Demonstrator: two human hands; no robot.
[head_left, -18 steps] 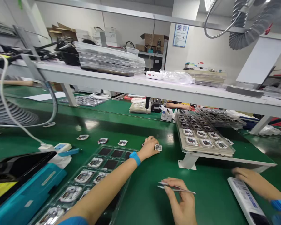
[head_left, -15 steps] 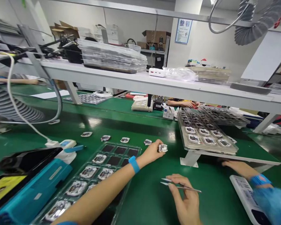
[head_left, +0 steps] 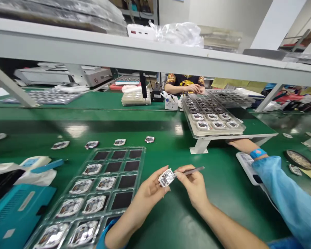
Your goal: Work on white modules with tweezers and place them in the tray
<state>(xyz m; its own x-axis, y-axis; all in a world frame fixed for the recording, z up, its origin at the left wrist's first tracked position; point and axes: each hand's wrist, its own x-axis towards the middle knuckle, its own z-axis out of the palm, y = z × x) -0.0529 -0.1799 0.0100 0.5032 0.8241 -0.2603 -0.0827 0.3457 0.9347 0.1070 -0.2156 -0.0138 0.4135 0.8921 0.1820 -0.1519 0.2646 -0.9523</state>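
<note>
My left hand point(head_left: 152, 190) grips a small silver-and-white watch-case part point(head_left: 167, 177) by its edges, its inner side with fine components turned up. In my right hand point(head_left: 193, 183) is a pair of metal tweezers point(head_left: 194, 170), their tips at the right edge of the part; whether they touch it I cannot tell. Both hands are above the green bench top. To the left lies a clear compartment tray point(head_left: 142, 162), with similar parts in its left and middle columns and dark pads in the other pockets. Several like parts point(head_left: 119, 142) lie in a row behind it.
A co-worker's blue-sleeved arm point(head_left: 282, 183) reaches in from the right under a raised stand point(head_left: 248, 136) bearing stacked trays point(head_left: 194, 129). A white device point(head_left: 246, 167) lies beside that arm. A teal box point(head_left: 18, 211) stands at left. A shelf beam point(head_left: 155, 55) spans overhead; another person point(head_left: 185, 84) sits opposite.
My left hand has drawn the part back from the row, nearer me, and turned it. The tweezers in my right hand have come up to it. The view has tilted down and shifted right.
</note>
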